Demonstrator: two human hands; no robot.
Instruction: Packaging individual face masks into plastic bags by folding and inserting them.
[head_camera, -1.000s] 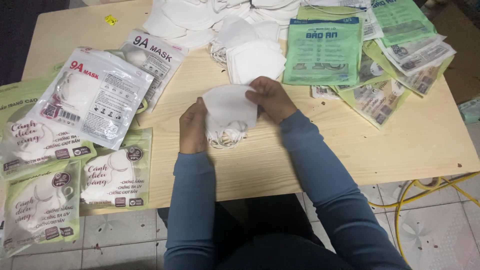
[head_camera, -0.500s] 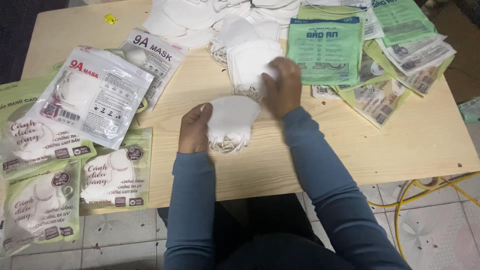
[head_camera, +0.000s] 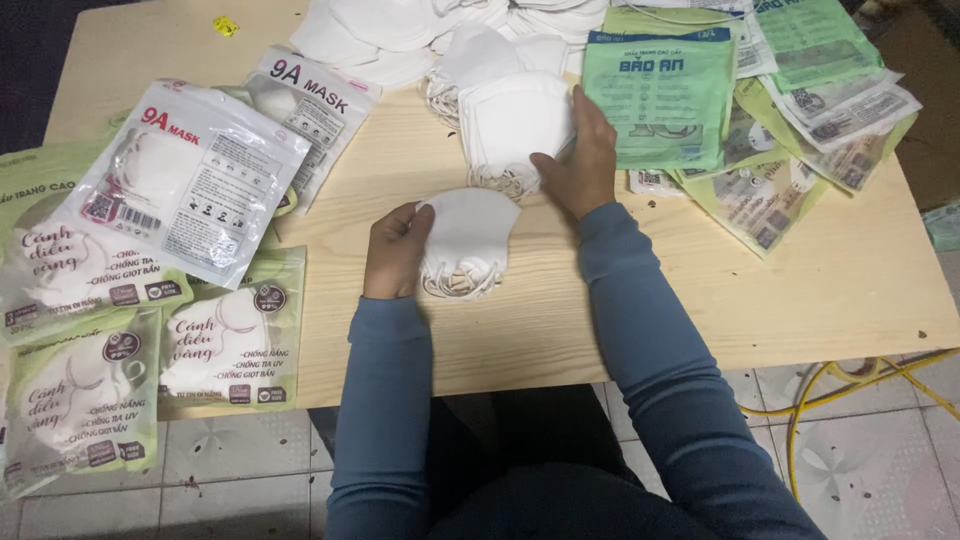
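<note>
From the head camera, you look down on a pale wooden table (head_camera: 760, 300) with both of your arms in blue sleeves reaching over its near edge. Your left hand (head_camera: 395, 250) is curled closed around the left edge of a small stack of white masks (head_camera: 465, 240), which lies flat on the table just in front of you, with its ear loops spilling out at the near side. Your right hand (head_camera: 580, 160) reaches further out and rests on a second pile of white masks (head_camera: 515, 125); its fingers are loosely bent, with the thumb at the pile's near edge and the fingertips on its right side, pinching the top mask lightly. The two piles lie near each other but do not touch.

Just right of your right hand sits a green packet with a blue band (head_camera: 660, 100), and beyond it a fan of more green packets (head_camera: 810, 130) spreads towards the table's right end. At the far edge lie loose white masks (head_camera: 390, 30) in a heap. To your left, clear-and-white mask packets (head_camera: 190, 190) overlap one another, and yellow-green packets (head_camera: 225, 345) hang over the table's near left edge. A small yellow scrap (head_camera: 226, 26) lies at the far left. Below the table at the right, yellow cable (head_camera: 850, 390) loops on the tiled floor (head_camera: 880, 470)
</note>
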